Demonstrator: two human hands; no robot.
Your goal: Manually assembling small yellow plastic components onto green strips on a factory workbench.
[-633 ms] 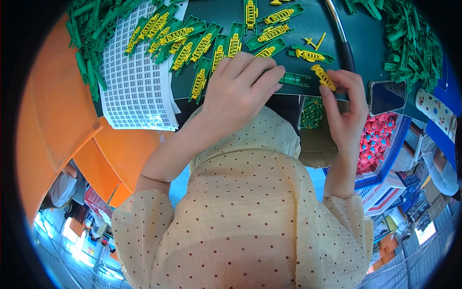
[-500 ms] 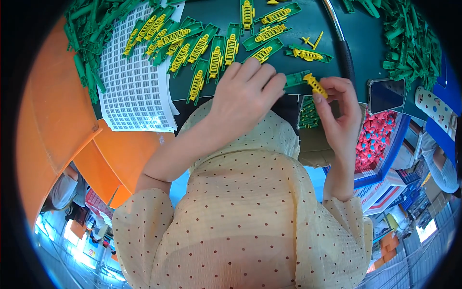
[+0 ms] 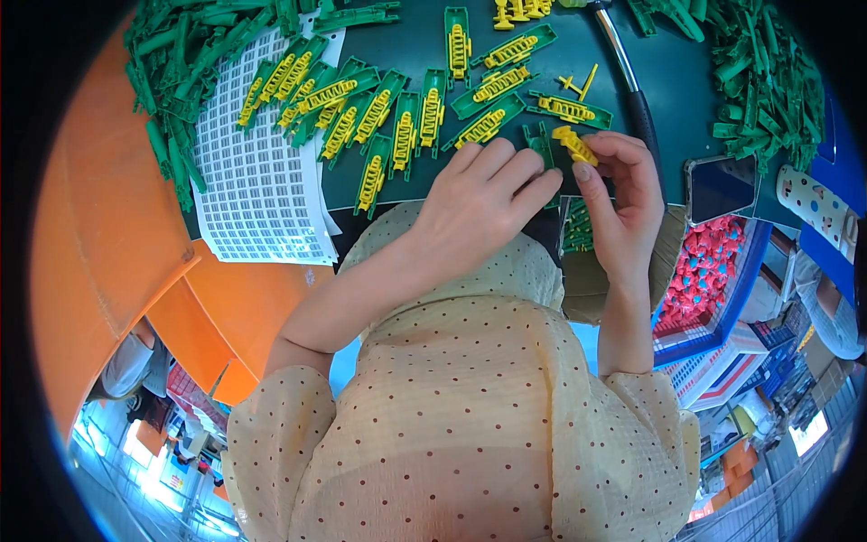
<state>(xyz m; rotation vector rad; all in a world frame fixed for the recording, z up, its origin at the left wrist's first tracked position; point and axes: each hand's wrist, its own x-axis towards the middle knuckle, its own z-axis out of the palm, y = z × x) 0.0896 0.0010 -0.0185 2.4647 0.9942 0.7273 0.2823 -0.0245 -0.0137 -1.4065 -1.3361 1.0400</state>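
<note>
My left hand [image 3: 492, 200] is closed on a green plastic casing [image 3: 541, 144], which stands out past the fingertips; part of it is hidden by the fingers. Between the thumb and fingers of my right hand [image 3: 625, 194] is a yellow ribbed plastic piece [image 3: 574, 144], tilted, just right of the casing and apart from it. Beyond my hands, several green casings with yellow pieces inside [image 3: 492, 90] lie on the dark green table [image 3: 578, 50]. One such filled casing [image 3: 567, 109] is closest to the held parts, with loose thin yellow bits [image 3: 582, 83] beside it.
Heaps of green casings [image 3: 768, 99] lie at the far right and far left. A printed white sheet [image 3: 257, 181] is under some filled ones. A black-handled metal tool [image 3: 643, 117] and a phone [image 3: 722, 188] lie to the right. Below is a crate of red pieces [image 3: 700, 271].
The green casing in my left hand has turned from lying sideways to pointing away from me. My right hand has shifted slightly left with the yellow piece. The whole view has moved a little.
</note>
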